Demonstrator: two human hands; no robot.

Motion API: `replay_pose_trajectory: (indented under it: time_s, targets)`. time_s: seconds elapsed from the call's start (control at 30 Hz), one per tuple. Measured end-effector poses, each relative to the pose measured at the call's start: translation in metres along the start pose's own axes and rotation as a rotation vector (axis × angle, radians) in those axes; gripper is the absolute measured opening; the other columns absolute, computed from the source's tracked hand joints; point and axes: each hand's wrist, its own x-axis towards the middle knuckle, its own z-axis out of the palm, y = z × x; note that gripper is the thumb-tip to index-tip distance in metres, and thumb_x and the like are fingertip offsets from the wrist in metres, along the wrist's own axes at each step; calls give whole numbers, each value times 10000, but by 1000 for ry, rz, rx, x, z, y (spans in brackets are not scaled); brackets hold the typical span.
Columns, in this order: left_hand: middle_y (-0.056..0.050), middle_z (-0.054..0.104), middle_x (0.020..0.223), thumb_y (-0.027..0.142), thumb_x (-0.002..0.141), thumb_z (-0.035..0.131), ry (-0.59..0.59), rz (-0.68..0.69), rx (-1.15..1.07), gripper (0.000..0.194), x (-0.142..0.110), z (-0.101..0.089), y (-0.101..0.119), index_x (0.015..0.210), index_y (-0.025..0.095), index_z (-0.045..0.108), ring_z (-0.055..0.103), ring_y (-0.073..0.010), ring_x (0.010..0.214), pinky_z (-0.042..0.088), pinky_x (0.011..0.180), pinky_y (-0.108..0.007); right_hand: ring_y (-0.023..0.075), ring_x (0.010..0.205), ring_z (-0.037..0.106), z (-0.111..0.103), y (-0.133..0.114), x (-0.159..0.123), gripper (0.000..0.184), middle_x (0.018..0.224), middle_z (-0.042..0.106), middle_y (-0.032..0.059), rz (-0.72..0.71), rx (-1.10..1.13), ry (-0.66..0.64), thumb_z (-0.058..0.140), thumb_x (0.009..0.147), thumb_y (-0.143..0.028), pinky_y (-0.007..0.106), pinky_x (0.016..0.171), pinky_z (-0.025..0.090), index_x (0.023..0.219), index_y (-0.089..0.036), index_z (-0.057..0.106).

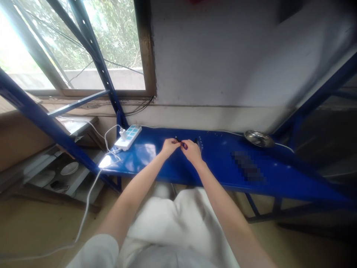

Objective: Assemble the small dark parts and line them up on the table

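Both of my hands meet over the middle of a glossy blue shelf (217, 163). My left hand (169, 146) has its fingers pinched together at the tip of a small dark, thin object (180, 143). My right hand (192, 150) is closed with its fingers pinched on the other end, where a reddish bit shows. The object is too small to name. A few tiny dark parts (199, 143) lie on the shelf just beyond my right hand.
A white power strip (128, 137) with a plugged white cable (86, 201) lies at the shelf's left end. A metal dish (258, 138) sits at the back right. Blue rack beams (39, 115) cross on the left, a window behind them.
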Motion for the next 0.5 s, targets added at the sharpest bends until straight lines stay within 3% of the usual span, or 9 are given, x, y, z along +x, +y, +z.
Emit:
replay_pose_trajectory:
  time_s: [0.1,0.2,0.37,0.5]
  targets:
    - [-9,612,677,326,638,624,124,-73,195,156,14,-2,-20,641,174,590,555,-156,667,397,663,-283,145,651,528,-1,7,-4,278,745,592,33,25,61,48,430,816,-258,272,637,411,1016,-173,605]
    - [-20,639,748,309,674,591,230,-146,437,125,27,-8,-36,656,185,582,580,-197,760,365,793,-359,156,702,549,-3,18,-9,307,792,614,59,58,98,177,371,849,-278,301,694,438,1009,-167,608]
    - [-60,650,870,267,694,541,277,-183,683,102,38,-17,-55,687,181,594,580,-239,858,331,833,-404,170,712,539,-7,37,-15,324,776,607,84,135,71,384,334,872,-313,336,710,443,926,-153,611]
    - [-82,659,886,266,688,549,249,-227,741,120,39,-18,-67,729,188,630,580,-257,884,330,833,-406,190,738,533,-6,52,-18,321,771,591,91,185,33,434,329,870,-323,366,718,434,923,-159,600]
